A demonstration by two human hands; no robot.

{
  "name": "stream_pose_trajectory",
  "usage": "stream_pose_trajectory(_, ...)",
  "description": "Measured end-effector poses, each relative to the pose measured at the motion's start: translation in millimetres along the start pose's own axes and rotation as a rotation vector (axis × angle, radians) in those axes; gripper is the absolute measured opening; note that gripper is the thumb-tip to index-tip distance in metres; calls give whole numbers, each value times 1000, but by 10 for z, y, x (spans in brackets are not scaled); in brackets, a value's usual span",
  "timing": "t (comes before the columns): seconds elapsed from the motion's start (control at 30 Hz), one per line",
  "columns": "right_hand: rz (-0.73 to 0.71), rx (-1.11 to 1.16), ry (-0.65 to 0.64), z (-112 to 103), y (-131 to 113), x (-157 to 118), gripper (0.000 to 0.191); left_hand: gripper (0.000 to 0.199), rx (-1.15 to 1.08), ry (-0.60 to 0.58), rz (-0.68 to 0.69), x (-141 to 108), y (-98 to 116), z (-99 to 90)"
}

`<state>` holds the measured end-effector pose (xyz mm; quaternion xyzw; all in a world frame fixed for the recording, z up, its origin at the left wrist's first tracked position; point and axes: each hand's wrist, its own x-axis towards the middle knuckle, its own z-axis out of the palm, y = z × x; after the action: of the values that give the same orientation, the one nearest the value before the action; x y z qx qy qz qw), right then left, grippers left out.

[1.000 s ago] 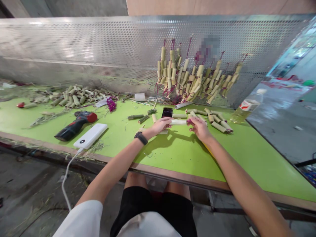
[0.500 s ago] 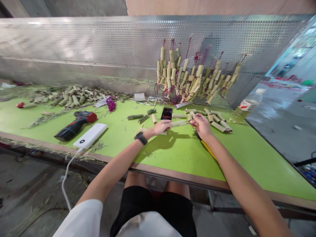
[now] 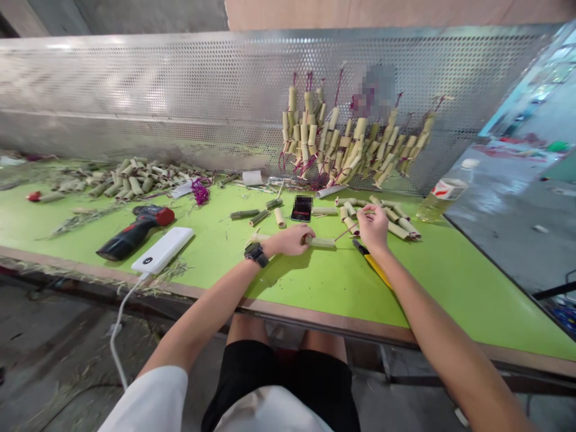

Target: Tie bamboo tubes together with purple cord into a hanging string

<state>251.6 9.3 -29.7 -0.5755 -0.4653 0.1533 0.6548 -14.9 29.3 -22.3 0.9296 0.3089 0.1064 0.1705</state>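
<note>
My left hand, with a dark watch on its wrist, is closed around a short bamboo tube low over the green table. From the tube's right end a thin purple cord runs up to my right hand, whose fingers pinch it. Behind my right hand lie several bamboo pieces joined in a cluster. A yellow and black cutter rests partly under my right forearm. Just beyond my left hand sits a small black device, partly blurred out.
Strung bamboo pieces hang on the perforated metal panel. On the left are a cordless drill, a white power bank with a cable, purple string and a bamboo heap. A bottle stands at right.
My left hand has lowered the bamboo tube toward the table. My right hand has moved up and right, drawing the purple cord out longer between the hands.
</note>
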Motion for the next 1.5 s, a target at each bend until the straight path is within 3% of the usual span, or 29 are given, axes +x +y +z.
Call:
stream_pose_trajectory(0.17, -112, -52, 63, -10, 35, 13, 11, 35, 125, 1, -49, -44, 14, -26)
stream_pose_trajectory(0.27, -117, -48, 119, -36, 24, 26, 11, 36, 133, -19, -79, -69, 37, -49)
stream_pose_trajectory(0.6, -103, -44, 132, -49, 3, 16, 13, 33, 89, -27, -50, -75, 23, -59)
stream_pose_trajectory(0.7, -57, -15, 143, -36, 34, 51, 15, 38, 56, -90, -91, -87, 16, -160)
stream_pose_trajectory(0.8, 38, 54, 142, -9, 57, 77, 21, 46, -6, -107, -146, -136, -17, -392)
stream_pose_trajectory(0.93, 174, 146, 29, 28, 74, 55, 31, 45, 41, -32, -283, -229, -175, -788)
stream_pose_trajectory(1.1, 71, -52, -320, 24, 33, -64, 31, 42, 252, -173, -502, -387, -515, -1072)
stream_pose_trajectory(1.2, -28, -245, -575, 0, -25, -141, 24, 33, 327, -187, -612, -504, -673, -1104)
stream_pose_trajectory(1.27, -49, -355, -680, -17, -61, -167, 23, 30, 336, -177, -651, -560, -745, -1093)
stream_pose_trajectory(1.37, -88, -427, -720, -41, -87, -158, 21, 30, 293, -206, -632, -584, -827, -1049)
stream_pose_trajectory(1.5, -76, -369, -651, -60, -52, -110, 24, 30, 298, -223, -660, -554, -917, -968)
